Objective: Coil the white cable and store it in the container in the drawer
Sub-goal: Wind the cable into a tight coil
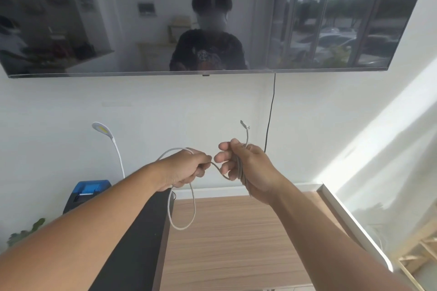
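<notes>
From the head camera, both bare hands are raised in front of the wall, close together and almost touching at the knuckles, with the white cable [192,205] running between them. The right hand [246,168] is closed in a loose fist around a bundle of several cable turns; the strands pass down through the palm and show below the heel of the hand, while one short end rises above the thumb and finishes in a connector [244,123] pointing up and slightly left. The left hand [186,168] is curled shut around a single strand: one arc of cable bows up and out over the back of that hand, and from under it a long slack loop hangs down, well below both hands, before rising to the right hand's bundle. A short curve of cable bridges the gap between the two grips. Beneath the hands lies a wooden tabletop [236,238] with a pale edge to the right, and a long black bar [142,243] runs under the left forearm. Left of the left hand stand a white gooseneck lamp [104,130] and a blue-and-black printer [88,192]. Above both hands a dark wall screen [212,19] hangs, with a thin black cord [270,111] dropping from it just right of the right hand's connector. No drawer or container can be seen.
</notes>
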Available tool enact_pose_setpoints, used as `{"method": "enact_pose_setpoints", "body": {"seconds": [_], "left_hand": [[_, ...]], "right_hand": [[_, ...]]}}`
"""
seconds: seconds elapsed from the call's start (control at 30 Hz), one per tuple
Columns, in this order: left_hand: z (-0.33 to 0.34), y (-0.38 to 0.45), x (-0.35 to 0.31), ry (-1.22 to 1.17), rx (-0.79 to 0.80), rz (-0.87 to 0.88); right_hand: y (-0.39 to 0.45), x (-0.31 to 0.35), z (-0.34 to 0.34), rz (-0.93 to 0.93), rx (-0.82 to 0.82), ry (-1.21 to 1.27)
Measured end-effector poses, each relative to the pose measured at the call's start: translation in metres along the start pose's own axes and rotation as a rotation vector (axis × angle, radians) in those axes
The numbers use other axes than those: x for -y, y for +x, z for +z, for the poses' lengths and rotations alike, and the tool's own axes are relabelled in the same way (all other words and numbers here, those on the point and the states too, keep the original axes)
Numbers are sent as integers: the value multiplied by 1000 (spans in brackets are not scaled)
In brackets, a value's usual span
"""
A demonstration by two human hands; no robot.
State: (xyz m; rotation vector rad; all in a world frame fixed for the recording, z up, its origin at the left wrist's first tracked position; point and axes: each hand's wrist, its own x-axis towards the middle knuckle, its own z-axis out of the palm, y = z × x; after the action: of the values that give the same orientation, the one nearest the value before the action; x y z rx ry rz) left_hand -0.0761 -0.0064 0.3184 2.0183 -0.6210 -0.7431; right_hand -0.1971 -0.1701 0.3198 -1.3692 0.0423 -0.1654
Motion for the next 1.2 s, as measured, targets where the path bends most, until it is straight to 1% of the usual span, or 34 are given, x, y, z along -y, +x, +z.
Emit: {"method": "enact_pose_setpoints", "body": {"seconds": [0.1,0.17,0.27,0.4,0.47,0.53,0.6,0.67,0.77,0.83,0.97,1.07,1.2], "left_hand": [[0,0,10,14,0,-28],[5,1,16,24,30,-46],[14,4,11,24,48,-53],[13,6,-16,26,69,-1],[10,6,-28,57,-2,-37],[9,2,-35,124,-136,-45],[12,-3,-38,268,-278,54],[18,-9,-39,353,-375,172],[31,-14,-37,405,-469,235],[41,-16,-30,400,-492,269],[53,-20,-9,270,-435,322],[61,-24,5,174,-308,335],[65,-28,19,74,-137,285]], "right_hand": [[3,2,-8,-48,-71,135],[4,3,-9,-59,-50,199],[2,0,-1,-40,43,172],[0,-11,9,31,155,30],[-1,-15,8,67,163,-18],[0,-17,4,90,157,-44],[2,-19,1,103,144,-56],[5,-22,2,95,100,-59],[11,-24,5,60,-12,37],[14,-20,6,28,-54,139],[13,-12,8,14,-92,266],[14,-10,7,-22,-137,339],[15,-4,1,-43,-158,464]]}}
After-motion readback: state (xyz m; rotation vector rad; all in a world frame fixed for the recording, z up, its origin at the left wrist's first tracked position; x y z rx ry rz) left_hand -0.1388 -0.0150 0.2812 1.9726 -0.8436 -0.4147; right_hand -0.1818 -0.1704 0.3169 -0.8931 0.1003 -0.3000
